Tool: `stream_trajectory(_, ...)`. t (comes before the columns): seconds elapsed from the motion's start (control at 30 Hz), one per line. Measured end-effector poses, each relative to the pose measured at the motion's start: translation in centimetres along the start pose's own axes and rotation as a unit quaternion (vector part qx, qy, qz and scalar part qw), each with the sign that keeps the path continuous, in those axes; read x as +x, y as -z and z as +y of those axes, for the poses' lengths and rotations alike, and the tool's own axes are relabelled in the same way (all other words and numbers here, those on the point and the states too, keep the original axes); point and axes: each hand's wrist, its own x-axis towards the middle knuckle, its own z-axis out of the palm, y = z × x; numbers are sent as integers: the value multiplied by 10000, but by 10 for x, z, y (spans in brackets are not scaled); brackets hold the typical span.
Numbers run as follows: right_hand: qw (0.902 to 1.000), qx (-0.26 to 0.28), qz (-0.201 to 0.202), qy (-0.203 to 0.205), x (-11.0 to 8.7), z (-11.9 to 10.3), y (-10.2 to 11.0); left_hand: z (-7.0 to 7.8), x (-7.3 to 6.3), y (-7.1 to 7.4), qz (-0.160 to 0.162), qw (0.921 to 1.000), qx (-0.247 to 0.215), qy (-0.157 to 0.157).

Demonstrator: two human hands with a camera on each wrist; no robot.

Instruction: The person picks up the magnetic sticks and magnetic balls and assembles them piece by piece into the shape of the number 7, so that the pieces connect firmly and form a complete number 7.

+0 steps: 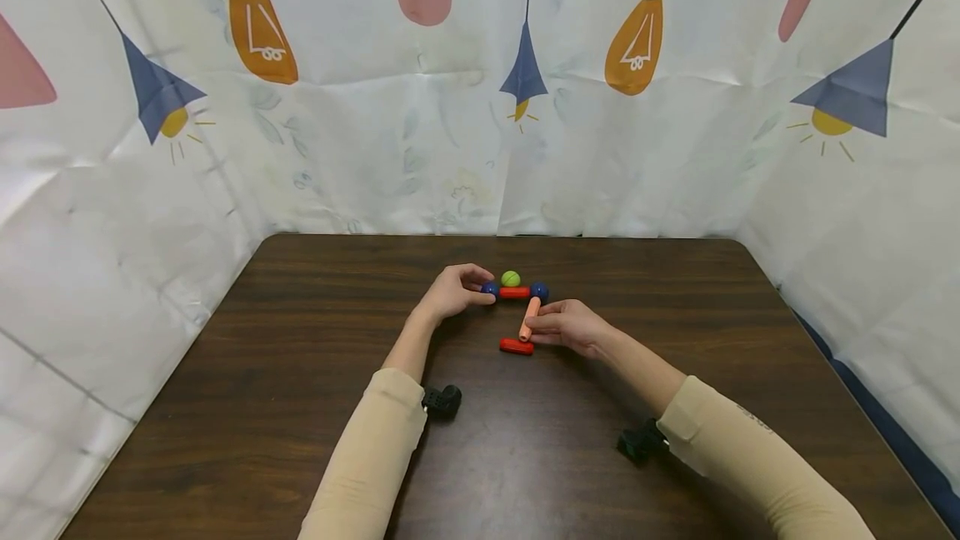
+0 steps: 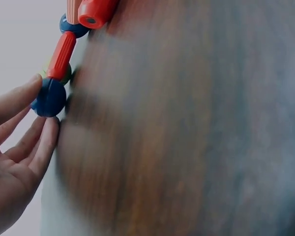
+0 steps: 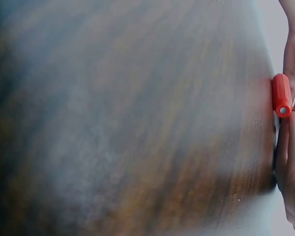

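My left hand pinches a blue ball between thumb and fingers. From that ball a red ribbed rod runs across to a second blue ball. An orange rod extends from the second ball toward the front, and my right hand pinches it near its front end. Just in front lies another red rod, overlapping the orange rod's tip in the left wrist view. Behind the joined pieces sits a yellow-green ball, partly hidden by the red rod in the left wrist view.
The pieces are toward the back of a dark wood-grain table. A white curtain printed with lamps and bulbs hangs behind the table and along both sides. Dark wrist-camera mounts are strapped to both forearms.
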Motion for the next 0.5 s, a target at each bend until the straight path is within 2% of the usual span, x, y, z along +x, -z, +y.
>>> stream_trajectory(0.1,10000,-21,-44,59,0,1,0,3,-4,3,217,9997,95,33)
stream_trajectory(0.3,9999,-47,-89,83,-1,1,1,17,-11,8,1003,9945,256,164)
stream_trajectory(0.4,9998,-92,-146,117,-2,1,1,24,-14,8,1098,9934,335,87)
stream_trajectory(0.5,9998,-58,-145,91,-2,1,1,30,-18,8,1058,9932,488,27)
